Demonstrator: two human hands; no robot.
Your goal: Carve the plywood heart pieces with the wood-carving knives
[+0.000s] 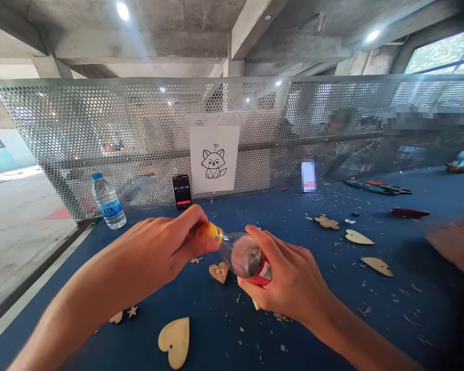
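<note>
My right hand [284, 265] is wrapped round a clear plastic bottle [232, 252] with a red label, tilted with its neck toward the left. At that neck, the fingers of my left hand [170, 242] are closed on a yellow bottle cap [212, 233]. Whether the cap is loose or still threaded on, I cannot tell. Just below the bottle lies a small wooden heart [218, 273] with a raised piece on it. A larger pale wooden heart [175, 341] with a small hole is nearer to me.
A water bottle [109, 203] and a phone with a timer [182, 192] stand by the perforated metal screen [139, 118], near a fox drawing [214, 159]. Wooden leaf shapes [359, 237] and scraps lie at right. Another person's blurred hand [456, 247] is at the right edge.
</note>
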